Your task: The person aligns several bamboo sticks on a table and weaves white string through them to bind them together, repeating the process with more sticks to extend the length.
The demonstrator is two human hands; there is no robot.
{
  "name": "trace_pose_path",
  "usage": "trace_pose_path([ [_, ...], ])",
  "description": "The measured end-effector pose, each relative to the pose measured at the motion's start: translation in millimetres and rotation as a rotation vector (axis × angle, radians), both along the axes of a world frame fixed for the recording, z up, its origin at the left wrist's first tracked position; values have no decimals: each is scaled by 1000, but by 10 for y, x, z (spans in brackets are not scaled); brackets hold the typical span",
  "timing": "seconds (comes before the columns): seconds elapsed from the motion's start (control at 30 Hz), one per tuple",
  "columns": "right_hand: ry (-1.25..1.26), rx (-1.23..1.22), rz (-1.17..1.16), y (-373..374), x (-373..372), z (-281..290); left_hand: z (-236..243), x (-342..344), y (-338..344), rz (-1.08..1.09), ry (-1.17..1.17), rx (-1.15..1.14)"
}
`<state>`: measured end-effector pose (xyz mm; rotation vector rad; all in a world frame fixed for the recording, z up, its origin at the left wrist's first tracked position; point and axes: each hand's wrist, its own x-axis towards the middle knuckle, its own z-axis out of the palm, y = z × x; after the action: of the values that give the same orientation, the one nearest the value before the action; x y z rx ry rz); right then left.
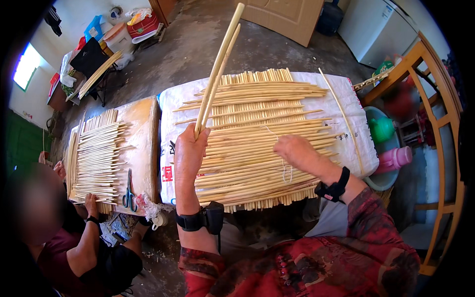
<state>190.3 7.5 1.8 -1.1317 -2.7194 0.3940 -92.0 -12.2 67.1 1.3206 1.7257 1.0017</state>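
Note:
My left hand [190, 151] grips the lower ends of two pale reed stalks [216, 74], which rise steeply above the table. Below it lies a mat of reed stalks [257, 173], with long stalks laid crosswise over a layer of stalks running the other way. My right hand [297, 154] is over the middle of the mat, its fingers pinched together. A thin white string [287, 174] runs from the pinched fingers and loops onto the stalks. A few loose stalks [262, 109] lie across the mat's far half.
A white cloth [334, 89] covers my table. At left, another person [84, 252] works on a smaller reed mat [99, 153] beside blue-handled scissors [129, 198]. A single stalk [344, 114] lies to the right. Beyond are a basin [383, 180] with a pink container [394, 159] and a wooden frame [440, 128].

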Motion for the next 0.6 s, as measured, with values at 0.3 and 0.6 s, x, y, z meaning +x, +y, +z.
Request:
trace_pose_path([
  [0.3,94,117,-118,864,-178,-309,21,-170,-18,209,290,216],
  [0.6,-60,61,-191,1188,-240,-539,162,-275,-87,63,-302,57],
])
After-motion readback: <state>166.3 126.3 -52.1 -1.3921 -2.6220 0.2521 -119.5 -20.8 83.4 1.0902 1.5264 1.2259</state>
